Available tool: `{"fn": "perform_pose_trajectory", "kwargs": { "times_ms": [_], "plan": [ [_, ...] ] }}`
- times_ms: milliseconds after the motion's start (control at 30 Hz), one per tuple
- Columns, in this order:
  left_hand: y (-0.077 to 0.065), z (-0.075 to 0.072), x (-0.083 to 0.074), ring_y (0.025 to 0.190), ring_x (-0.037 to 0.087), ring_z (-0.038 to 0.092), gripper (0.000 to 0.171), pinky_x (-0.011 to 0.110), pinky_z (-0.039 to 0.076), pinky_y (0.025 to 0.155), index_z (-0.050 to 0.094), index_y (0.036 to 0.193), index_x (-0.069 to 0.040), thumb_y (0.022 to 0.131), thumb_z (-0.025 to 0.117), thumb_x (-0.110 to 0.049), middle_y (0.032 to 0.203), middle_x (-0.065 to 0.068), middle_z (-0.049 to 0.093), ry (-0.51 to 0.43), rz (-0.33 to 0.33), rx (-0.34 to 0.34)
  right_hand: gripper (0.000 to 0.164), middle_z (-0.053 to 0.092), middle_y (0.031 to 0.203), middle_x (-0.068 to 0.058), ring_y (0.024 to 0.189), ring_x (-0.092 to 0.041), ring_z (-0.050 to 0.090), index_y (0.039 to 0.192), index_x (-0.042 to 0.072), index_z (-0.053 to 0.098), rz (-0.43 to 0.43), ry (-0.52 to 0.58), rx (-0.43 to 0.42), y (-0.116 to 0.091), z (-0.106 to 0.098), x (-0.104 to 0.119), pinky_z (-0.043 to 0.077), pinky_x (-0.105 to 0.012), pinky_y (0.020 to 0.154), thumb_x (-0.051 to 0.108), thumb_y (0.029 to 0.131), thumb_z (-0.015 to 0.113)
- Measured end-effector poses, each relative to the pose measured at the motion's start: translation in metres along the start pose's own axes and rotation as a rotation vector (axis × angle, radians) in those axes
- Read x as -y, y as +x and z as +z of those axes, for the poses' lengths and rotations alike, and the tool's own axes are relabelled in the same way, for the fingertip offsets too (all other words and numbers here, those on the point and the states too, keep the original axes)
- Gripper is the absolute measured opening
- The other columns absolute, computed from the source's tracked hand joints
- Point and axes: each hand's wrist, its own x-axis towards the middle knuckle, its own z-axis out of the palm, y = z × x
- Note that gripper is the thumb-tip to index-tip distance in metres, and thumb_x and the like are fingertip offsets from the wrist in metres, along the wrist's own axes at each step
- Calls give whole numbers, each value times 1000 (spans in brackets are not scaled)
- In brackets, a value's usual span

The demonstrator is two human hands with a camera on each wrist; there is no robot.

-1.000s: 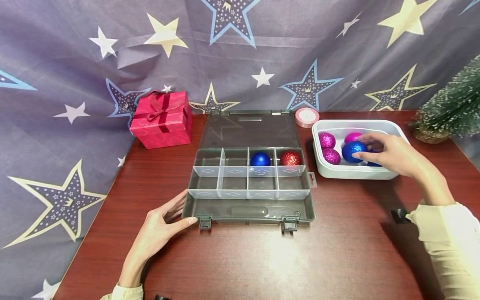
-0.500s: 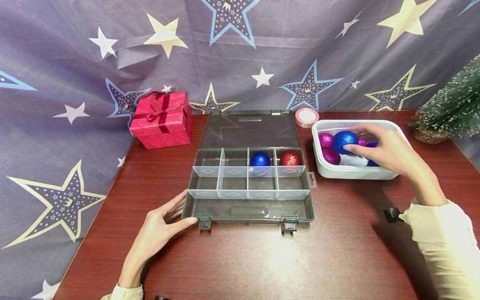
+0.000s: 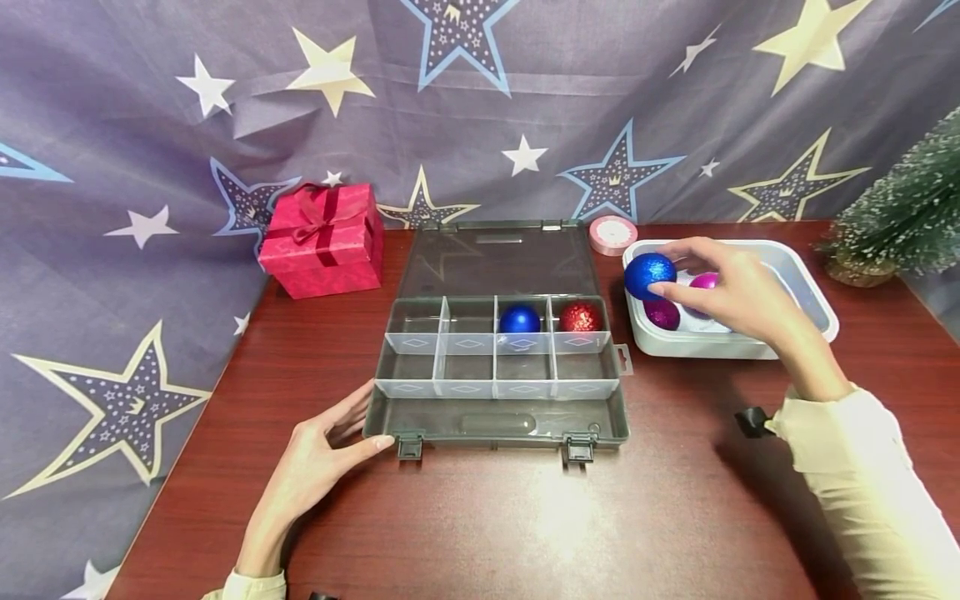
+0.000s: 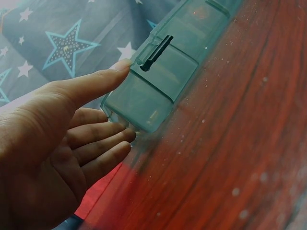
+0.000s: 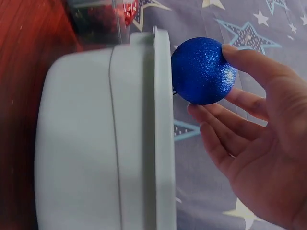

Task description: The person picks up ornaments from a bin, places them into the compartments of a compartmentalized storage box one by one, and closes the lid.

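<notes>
The right hand (image 3: 738, 287) is pinching one glittery blue ball (image 3: 648, 277) at the rim of a white plastic tub (image 3: 712, 344); only the head view is showing two magenta balls (image 3: 662, 316) inside; the straight-fingered left hand (image 3: 315, 458) is touching one grey plastic box (image 3: 431, 417).

Glitters grainy and rough on the blue ball (image 3: 647, 277) pinched in the right hand (image 3: 738, 287). Shows smooth, pale plastic in the tub (image 3: 712, 343) below that grip; sparkles coarsely on the magenta ball (image 3: 662, 316) inside. Looks like glossy, translucent grey plastic in the compartment case (image 3: 450, 414) left of the grip, milky and smooth in its dividers (image 3: 471, 389). Gleams evenly on the blue bauble (image 3: 519, 320), crackled and shiny on the red bauble (image 3: 580, 317). Reflects light from wood-grained, polished tabletop (image 3: 510, 533) beneath; hangs as matt, creased cloth in the backdrop (image 3: 480, 125) behind.
</notes>
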Motion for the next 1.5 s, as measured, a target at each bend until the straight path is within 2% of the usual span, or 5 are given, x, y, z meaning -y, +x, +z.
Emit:
{"fn": "perform_pose_trajectory", "kwargs": {
  "times_ms": [267,500,933,1200,1500],
  "plan": [
    [0,0,-1,120,21,66,72,19,53,98,54,152,-15,88,86,-19,137,9,66,-4,7,-1,47,71,122,-16,112,-36,66,132,7,69,-55,31,19,11,16,11,47,-15,89,19,89,85],
    [-1,0,-2,120,21,66,71,19,53,98,54,152,-13,88,86,-18,137,11,65,-14,23,-3,43,72,119,-13,110,-34,66,128,9,72,-98,33,39,17,23,21,53,-57,98,18,88,86],
    [-1,-1,0,120,19,66,73,20,53,98,53,152,-13,88,86,-21,137,9,66,5,11,1,39,75,107,-9,99,-25,70,123,6,72,-172,70,41,36,45,37,53,-49,91,18,88,85],
    [0,0,-2,120,23,66,72,19,53,97,53,152,-13,89,86,-19,137,11,65,-7,23,0,40,72,113,-12,108,-28,67,127,3,68,-179,174,129,50,61,51,55,-49,98,17,93,81],
    [-1,-1,-3,121,22,65,72,20,52,98,54,152,-14,88,86,-19,137,10,65,-2,23,-5,42,72,118,-12,109,-27,68,126,3,69,-219,213,155,65,82,67,53,-45,101,18,90,84]
  ]
}}
